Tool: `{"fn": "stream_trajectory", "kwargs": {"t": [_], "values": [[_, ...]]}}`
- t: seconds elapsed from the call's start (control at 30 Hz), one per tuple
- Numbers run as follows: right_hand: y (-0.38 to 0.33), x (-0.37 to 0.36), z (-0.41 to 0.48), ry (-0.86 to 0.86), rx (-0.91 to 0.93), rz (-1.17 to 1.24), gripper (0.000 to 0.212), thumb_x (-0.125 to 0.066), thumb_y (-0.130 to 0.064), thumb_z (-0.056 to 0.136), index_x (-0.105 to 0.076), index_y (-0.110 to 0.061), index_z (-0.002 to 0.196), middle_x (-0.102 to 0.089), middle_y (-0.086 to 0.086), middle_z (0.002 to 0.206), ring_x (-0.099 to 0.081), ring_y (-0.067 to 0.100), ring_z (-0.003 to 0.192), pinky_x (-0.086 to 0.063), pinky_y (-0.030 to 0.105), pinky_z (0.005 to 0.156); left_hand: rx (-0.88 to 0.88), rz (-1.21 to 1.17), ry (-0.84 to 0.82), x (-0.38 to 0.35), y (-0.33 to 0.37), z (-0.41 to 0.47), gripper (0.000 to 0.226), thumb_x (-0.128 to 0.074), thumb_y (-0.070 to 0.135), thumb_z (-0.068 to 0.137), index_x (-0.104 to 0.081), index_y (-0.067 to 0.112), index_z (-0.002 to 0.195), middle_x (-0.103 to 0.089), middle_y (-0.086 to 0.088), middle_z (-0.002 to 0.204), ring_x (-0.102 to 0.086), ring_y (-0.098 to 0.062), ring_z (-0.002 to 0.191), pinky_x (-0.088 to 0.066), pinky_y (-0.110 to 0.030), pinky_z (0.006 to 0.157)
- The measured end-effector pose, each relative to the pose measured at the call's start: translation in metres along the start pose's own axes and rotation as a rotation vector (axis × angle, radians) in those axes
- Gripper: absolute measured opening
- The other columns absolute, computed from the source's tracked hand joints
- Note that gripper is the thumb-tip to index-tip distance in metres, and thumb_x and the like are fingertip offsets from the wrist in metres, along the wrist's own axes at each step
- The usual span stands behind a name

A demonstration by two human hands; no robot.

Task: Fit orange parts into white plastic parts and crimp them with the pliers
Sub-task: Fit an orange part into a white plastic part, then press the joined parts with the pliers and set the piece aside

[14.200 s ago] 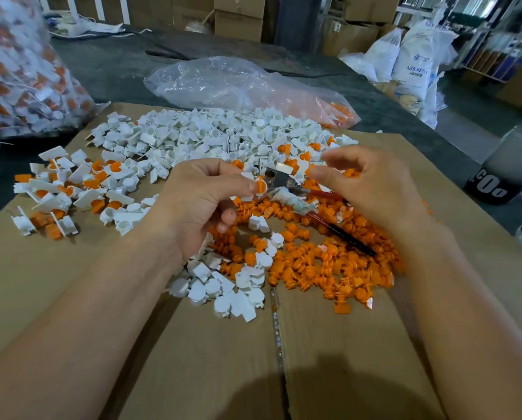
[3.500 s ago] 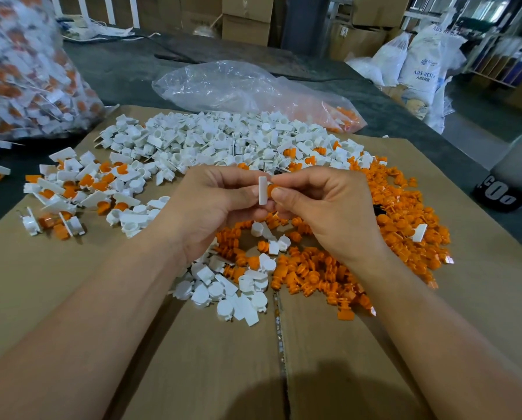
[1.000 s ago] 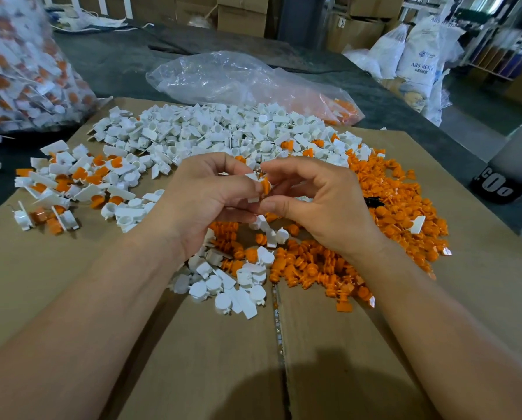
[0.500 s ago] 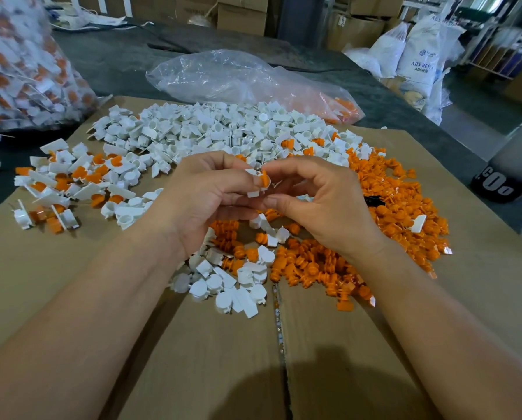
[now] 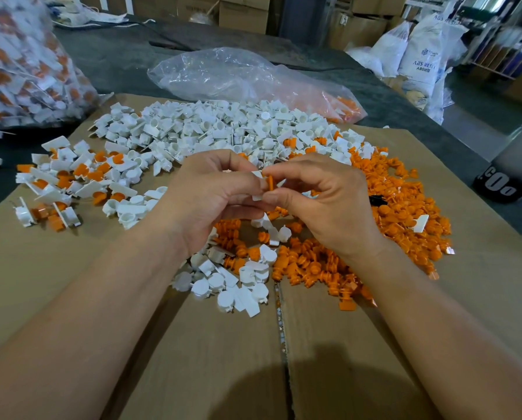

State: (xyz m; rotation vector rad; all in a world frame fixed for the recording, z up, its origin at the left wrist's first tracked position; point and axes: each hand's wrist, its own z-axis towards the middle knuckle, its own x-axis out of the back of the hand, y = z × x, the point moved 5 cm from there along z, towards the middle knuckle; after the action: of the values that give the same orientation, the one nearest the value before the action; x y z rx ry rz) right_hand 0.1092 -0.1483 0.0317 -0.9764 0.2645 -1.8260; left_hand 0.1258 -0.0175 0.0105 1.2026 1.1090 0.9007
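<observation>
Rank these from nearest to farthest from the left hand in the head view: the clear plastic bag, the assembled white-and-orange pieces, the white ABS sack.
1. Assembled white-and-orange pieces, on the cardboard left of the left hand.
2. Clear plastic bag, behind the loose white parts.
3. White ABS sack, far back on the right.

Cardboard boxes (image 5: 243, 10) and white sacks (image 5: 426, 53) stand behind a dark grey surface (image 5: 117, 56).
</observation>
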Motion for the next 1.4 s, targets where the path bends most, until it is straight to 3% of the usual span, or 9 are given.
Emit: {"fn": "stream_trajectory", "kwargs": {"t": [0.47,0.83,0.93,1.2,1.4], "values": [[-0.0021,0.0016,0.0003,-0.060,0.082,-0.100,0.023,-0.072,-0.011,0.073,-0.071,-0.005,0.095,-0.070,0.006,0.083,-0.063,0.018,0.077,-0.053,0.037,0.069,-0.033,0.038,0.014,-0.0004,0.0002,-0.0003,0.021,-0.061,-0.011,0.076,-0.054,0.006,0.066,-0.064,-0.005,0.053,-0.066,-0.018,0.050,-0.051,-0.021,0.044],[0.0023,0.0028,0.0004,-0.023,-0.032,-0.012,0.039,-0.076,-0.013,0.067,-0.065,-0.013,0.105,-0.059,-0.003,0.085,-0.059,0.008,0.071,-0.053,0.025,0.070,-0.116,0.087,0.033,-0.0017,0.0043,-0.0015,0.020,-0.064,-0.011,0.074,-0.056,0.006,0.070,-0.063,0.000,0.051,-0.062,-0.010,0.046,-0.056,-0.024,0.052],[0.0021,0.0039,0.0005,-0.014,-0.033,0.029,0.038,-0.075,-0.010,0.068,-0.060,-0.022,0.102,-0.058,-0.007,0.084,-0.060,0.008,0.070,-0.053,0.020,0.069,-0.125,0.084,0.028,-0.0022,0.0045,-0.0014,0.019,-0.064,-0.011,0.074,-0.056,0.006,0.071,-0.065,-0.001,0.052,-0.064,-0.012,0.049,-0.057,-0.024,0.053],[0.0032,0.0033,0.0007,-0.037,-0.060,0.022,0.035,-0.073,-0.009,0.070,-0.062,-0.018,0.102,-0.061,0.001,0.084,-0.060,0.014,0.076,-0.052,0.022,0.070,-0.081,0.062,0.019,-0.0007,0.0014,0.0002,0.018,-0.064,-0.010,0.074,-0.056,0.006,0.071,-0.065,-0.003,0.053,-0.065,-0.015,0.051,-0.054,-0.023,0.049],[0.0044,0.0011,0.0008,-0.113,-0.078,-0.022,0.036,-0.072,-0.004,0.072,-0.064,-0.017,0.104,-0.060,-0.004,0.085,-0.058,0.004,0.073,-0.052,0.023,0.072,-0.026,0.053,0.033,0.0010,-0.0023,0.0017,0.016,-0.066,-0.006,0.073,-0.057,0.007,0.071,-0.068,-0.011,0.065,-0.069,-0.029,0.063,-0.056,-0.026,0.052]]}}
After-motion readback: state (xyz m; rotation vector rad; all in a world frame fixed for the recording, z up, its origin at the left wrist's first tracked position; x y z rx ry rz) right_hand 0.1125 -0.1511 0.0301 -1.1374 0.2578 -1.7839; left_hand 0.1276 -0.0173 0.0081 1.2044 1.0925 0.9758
